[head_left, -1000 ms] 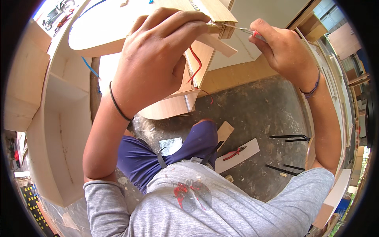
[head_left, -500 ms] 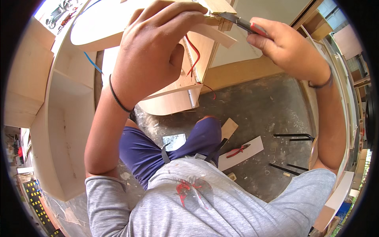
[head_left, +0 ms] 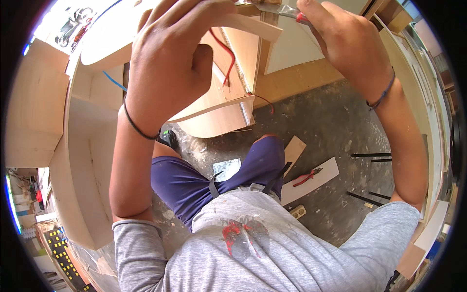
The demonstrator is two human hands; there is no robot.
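Observation:
My left hand (head_left: 170, 63) is raised at the top, its fingers bent forward and its thumb tucked in. A thin, light wood strip (head_left: 255, 27) comes out from under those fingers, which appear closed on it; the exact grip is hidden. My right hand (head_left: 340, 36) grips a utility knife (head_left: 297, 16) with a red part on its handle. Its blade points left, at the edge of a wooden piece near the top of the view. Below the strip, a red wire (head_left: 226, 53) hangs in front of a wooden cabinet panel (head_left: 219, 117).
Red-handled pliers (head_left: 305, 178) lie on a white board (head_left: 323, 176) on the grey floor, near a socket plate (head_left: 297, 211). Black metal legs (head_left: 369, 155) stick out at the right. A pale open cabinet (head_left: 78, 160) stands at my left, beside a blue wire (head_left: 114, 81).
The view has shifted slightly. My left hand and the wood strip have moved up and left. My right hand with the knife has also moved up and left, its wrist turned more.

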